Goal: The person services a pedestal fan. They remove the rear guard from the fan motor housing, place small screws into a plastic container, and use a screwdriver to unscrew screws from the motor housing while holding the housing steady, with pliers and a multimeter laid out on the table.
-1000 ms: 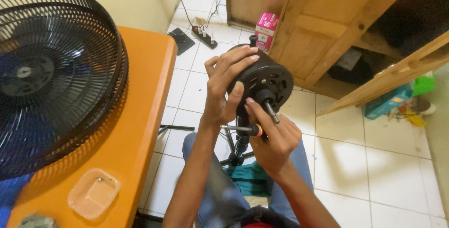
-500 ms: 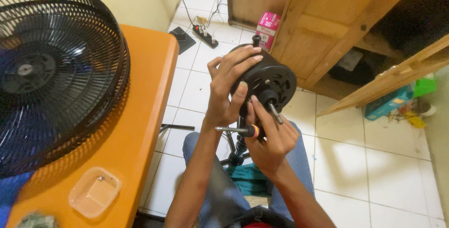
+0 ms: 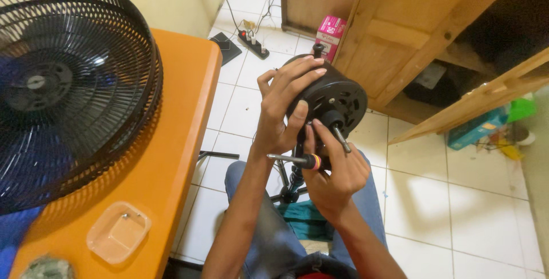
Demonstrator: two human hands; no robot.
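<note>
Both hands (image 3: 303, 142) grip a round, vented black motor (image 3: 337, 99).

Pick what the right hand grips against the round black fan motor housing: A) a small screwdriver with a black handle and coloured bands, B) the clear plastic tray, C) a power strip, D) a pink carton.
A: the right hand holds the small screwdriver, its metal shaft pointing left, just below the black fan motor housing, which the left hand steadies.

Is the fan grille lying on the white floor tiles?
No, the black fan grille rests on the orange table, left of the hands holding the motor.
</note>
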